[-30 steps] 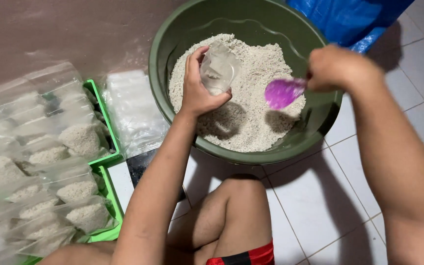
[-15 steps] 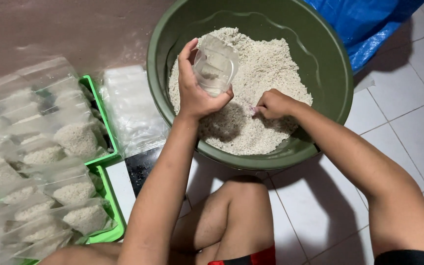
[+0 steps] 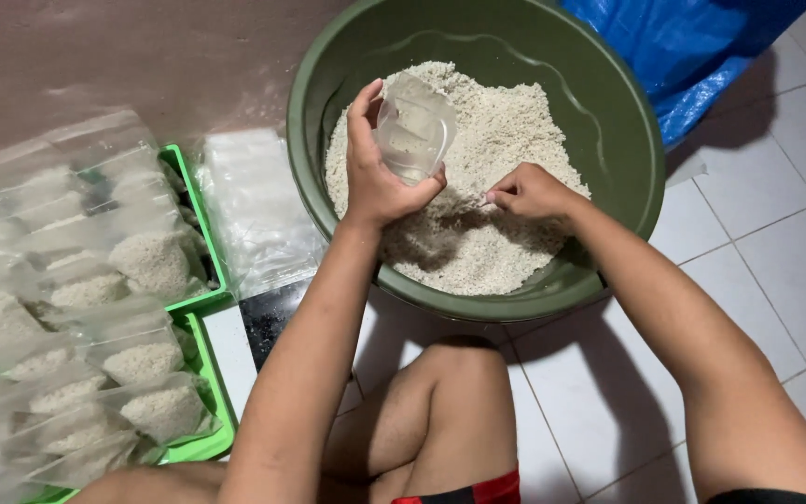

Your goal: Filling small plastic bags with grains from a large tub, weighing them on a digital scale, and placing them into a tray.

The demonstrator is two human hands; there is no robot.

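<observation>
A: Status?

B: My left hand (image 3: 380,173) grips a small clear plastic bag (image 3: 414,126), mouth held open, over the green basin (image 3: 627,140) of white grain (image 3: 515,131). Same hold as half a second ago.

A: Right?

B: That's the change. A second ago my right hand (image 3: 529,191) was up at the basin's right rim with the purple scoop. Now it's down on the grain near the basin's middle, just right of the bag, fingers clenched. Scoop isn't visible; can't tell if it's buried under the fist or dropped.

A: Meaning?

B: My guess: I'm digging the next load for the bag. The bag looks empty or nearly so; hard to say through the plastic.

A: Where's everything sitting?

B: All on the floor (image 3: 776,271), white tile. Basin at the top centre, against the blue tarp (image 3: 692,47) in the top right corner. My bare knee (image 3: 450,373) is below it.

A: Packages?

B: Filled clear bags of grain (image 3: 146,261), pillow-shaped, are piled in green trays (image 3: 200,229) along the floor's left edge. A flat stack of empty clear bags (image 3: 254,205) lies between trays and basin. A dark flat slab (image 3: 268,317) sits below that stack; can't identify it. No labels or signs visible.
</observation>
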